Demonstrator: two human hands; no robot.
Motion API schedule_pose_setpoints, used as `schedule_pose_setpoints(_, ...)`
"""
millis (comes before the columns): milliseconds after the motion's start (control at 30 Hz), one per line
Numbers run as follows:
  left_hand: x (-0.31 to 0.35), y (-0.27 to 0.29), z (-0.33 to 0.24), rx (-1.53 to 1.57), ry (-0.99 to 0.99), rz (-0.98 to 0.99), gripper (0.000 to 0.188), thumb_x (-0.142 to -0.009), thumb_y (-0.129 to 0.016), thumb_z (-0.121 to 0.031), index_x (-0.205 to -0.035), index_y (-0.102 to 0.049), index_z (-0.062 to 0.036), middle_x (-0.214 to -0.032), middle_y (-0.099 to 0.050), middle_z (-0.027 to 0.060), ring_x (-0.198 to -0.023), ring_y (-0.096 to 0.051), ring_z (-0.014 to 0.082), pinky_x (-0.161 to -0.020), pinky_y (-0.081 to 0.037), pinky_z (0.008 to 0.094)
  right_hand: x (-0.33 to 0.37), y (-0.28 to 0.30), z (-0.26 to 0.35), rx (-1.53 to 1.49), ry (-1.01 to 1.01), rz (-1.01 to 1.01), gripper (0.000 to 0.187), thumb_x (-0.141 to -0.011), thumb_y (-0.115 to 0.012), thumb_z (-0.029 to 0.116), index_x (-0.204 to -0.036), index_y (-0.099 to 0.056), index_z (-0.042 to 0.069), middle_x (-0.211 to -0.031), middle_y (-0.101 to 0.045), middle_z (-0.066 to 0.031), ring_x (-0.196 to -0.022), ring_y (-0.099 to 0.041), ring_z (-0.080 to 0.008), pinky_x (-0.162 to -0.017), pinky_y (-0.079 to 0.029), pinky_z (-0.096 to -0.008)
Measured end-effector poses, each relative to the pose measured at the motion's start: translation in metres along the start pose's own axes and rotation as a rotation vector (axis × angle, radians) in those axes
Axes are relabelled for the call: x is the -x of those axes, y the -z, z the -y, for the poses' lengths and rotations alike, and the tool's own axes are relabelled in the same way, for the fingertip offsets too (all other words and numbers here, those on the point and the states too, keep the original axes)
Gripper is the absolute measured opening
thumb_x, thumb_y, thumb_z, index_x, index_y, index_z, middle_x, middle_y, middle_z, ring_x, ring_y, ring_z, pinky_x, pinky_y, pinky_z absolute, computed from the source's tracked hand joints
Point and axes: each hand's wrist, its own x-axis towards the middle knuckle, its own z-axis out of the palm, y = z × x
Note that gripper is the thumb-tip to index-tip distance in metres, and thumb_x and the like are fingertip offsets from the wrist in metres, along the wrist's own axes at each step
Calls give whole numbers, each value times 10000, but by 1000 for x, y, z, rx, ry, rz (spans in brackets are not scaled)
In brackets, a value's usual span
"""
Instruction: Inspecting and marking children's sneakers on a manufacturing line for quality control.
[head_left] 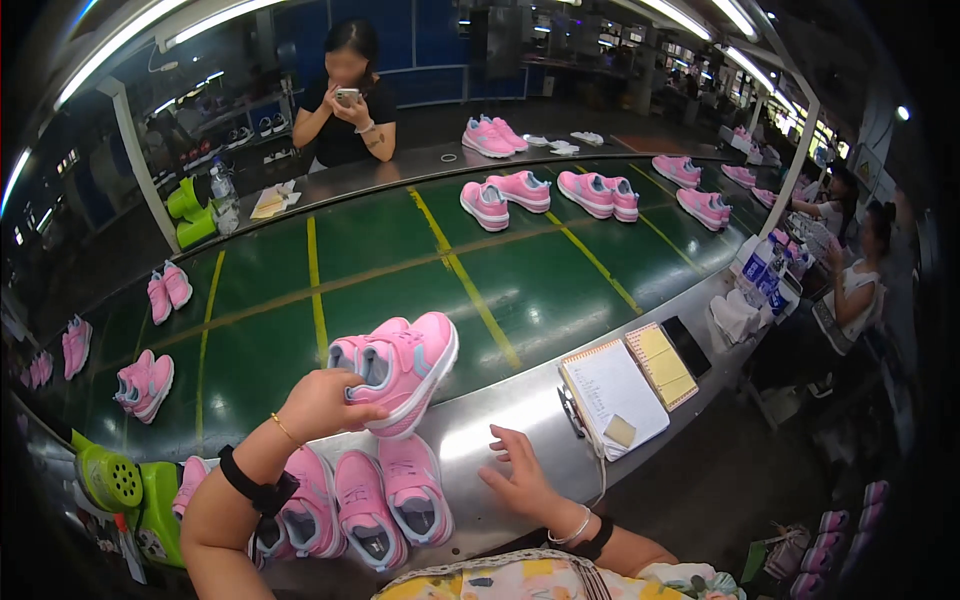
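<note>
A long green conveyor belt (400,270) with yellow lines runs across a factory hall under strip lights, and its near edge meets the bare metal counter (480,420) in front of me. My left hand (320,402) is raised above that edge, its grip closed on the heel of a pair of pink shoes (398,368) held together, soles turned to the right, toes pointing away over the belt. My right hand (520,478) rests flat on the counter with fingers spread, holding nothing, just right of three more pink shoes (365,505) lying side by side at the counter's near edge.

To the right of that hand lies an open notebook (612,392), and touching its far side a yellow pad (661,364); between hand and notebook the metal is bare. The belt just beyond my held pair is open green. Further off, pairs of pink shoes on the belt (505,196) sit at the far side, and another pair (146,385) lies at the left. Green shoe lasts (135,495) crowd the near left corner. A person with a phone (346,95) leans on the far side, and another person (860,285) sits at the right end.
</note>
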Motion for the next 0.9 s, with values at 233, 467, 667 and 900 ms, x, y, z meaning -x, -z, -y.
schedule_pose_setpoints(233, 4, -128, -158, -212, -225, 167, 523, -779, -605, -552, -985, -629, -72, -747, -609, 170, -764, -624, 334, -662, -498, 421, 43, 79, -25, 98, 53, -165, 602, -918, -526, 382, -1349, -358, -3, -1296, -387, -198, -1152, -437, -288, -930, -398, -366)
schedule_pose_setpoints(467, 18, -166, -197, 4, -175, 239, 516, -833, -616, -362, -1232, -475, -68, -908, -635, 179, -887, -614, 350, -740, -490, 409, 68, 123, -104, -79, -213, -9, 606, -876, -611, 297, -1353, -370, 11, -1201, -484, -211, -1038, -547, -276, -881, -458, -356)
schedule_pose_setpoints(667, 57, -255, -156, 874, 294, -575, 540, -784, -651, -126, -1264, -430, -13, -1286, -449, 169, -1166, -471, 254, -871, -435, 388, 64, 118, -116, -213, -253, 109, 647, -865, -618, 333, -1364, -355, 16, -1189, -501, -228, -1057, -549, -303, -896, -447, -377)
schedule_pose_setpoints(900, 42, -300, -124, 1502, 273, -530, 690, -767, -523, 50, -1411, -286, -19, -1291, -450, 134, -1133, -480, 200, -946, -393, 292, 61, 94, -87, -249, -324, -11, 626, -798, -669, 138, -1341, -390, -2, -1139, -568, -172, -1012, -577, -221, -873, -452, -333)
